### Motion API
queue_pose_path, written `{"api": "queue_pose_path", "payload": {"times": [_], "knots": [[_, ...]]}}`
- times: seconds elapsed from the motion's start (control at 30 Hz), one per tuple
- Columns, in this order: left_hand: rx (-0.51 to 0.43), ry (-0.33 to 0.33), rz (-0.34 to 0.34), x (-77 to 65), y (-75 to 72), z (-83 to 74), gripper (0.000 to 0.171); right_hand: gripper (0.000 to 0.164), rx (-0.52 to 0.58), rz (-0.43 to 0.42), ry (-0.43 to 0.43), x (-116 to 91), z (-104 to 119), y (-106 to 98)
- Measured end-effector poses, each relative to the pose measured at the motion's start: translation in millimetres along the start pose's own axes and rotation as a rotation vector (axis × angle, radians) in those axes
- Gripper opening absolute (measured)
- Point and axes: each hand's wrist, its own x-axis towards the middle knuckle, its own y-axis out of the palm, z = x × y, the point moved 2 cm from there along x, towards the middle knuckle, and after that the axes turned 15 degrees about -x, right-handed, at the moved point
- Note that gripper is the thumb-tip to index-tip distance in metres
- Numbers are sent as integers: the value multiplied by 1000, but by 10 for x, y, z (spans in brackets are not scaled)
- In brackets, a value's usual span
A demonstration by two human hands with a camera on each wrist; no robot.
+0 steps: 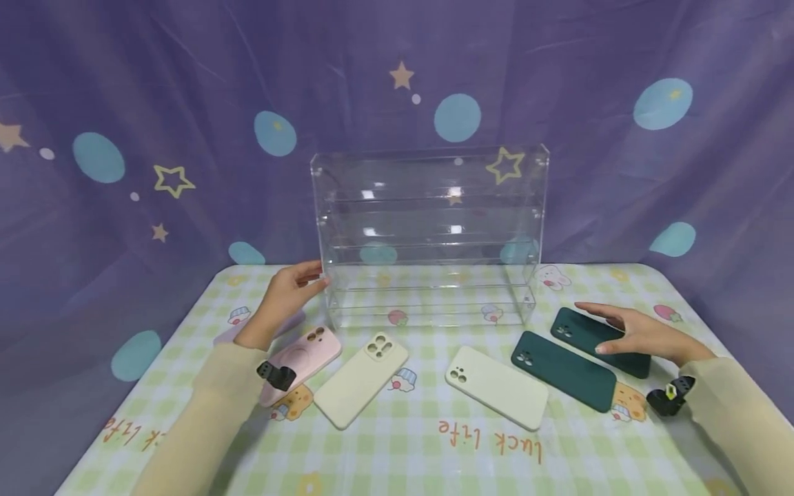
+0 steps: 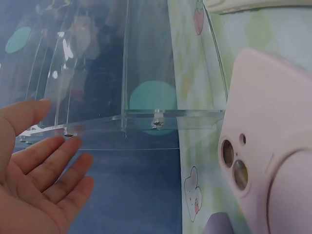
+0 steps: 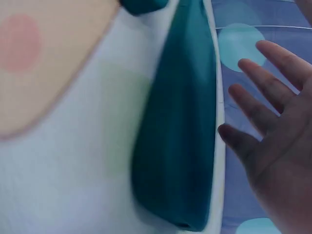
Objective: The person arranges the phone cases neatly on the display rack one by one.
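Observation:
A clear acrylic display rack [image 1: 431, 275] with several tiers stands at the back of the table. My left hand [image 1: 291, 293] is at its left side panel, fingers loosely spread in the left wrist view, thumb and fingertips near the panel edge. My right hand [image 1: 645, 334] hovers over the farther dark green phone case [image 1: 586, 327], fingers extended and holding nothing. A second dark green phone case [image 1: 564, 372] lies just in front of it. Beneath my left forearm is a pink phone case [image 1: 325, 344] with a ring on its back, partly hidden by the sleeve and wrist camera.
Two cream phone cases, a left one [image 1: 360, 382] and a right one [image 1: 496, 389], lie in front of the rack. A lilac case [image 1: 294, 322] is mostly hidden behind my left wrist. The checked tablecloth [image 1: 372, 461] ends at a purple curtain [image 1: 186, 89].

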Motion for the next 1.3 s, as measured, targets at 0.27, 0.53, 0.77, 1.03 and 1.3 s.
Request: {"api": "queue_pose_path", "payload": {"times": [0.27,0.53,0.77,1.03,1.3], "knots": [[-27,18,-80,-7,28,69,37,75,26,-2,4,31,-103,36],[-77,-35,-110,-8,21,45,33,69,-23,-28,24,14,-129,34],[-76,-81,-137,-11,48,95,28,70,-54,-68,18,11,-193,69],[-74,-86,-147,-18,59,120,28,76,-141,-126,-25,63,-194,113],[-84,-101,-145,-24,61,118,29,82,-137,-84,-6,56,-216,129]]}}
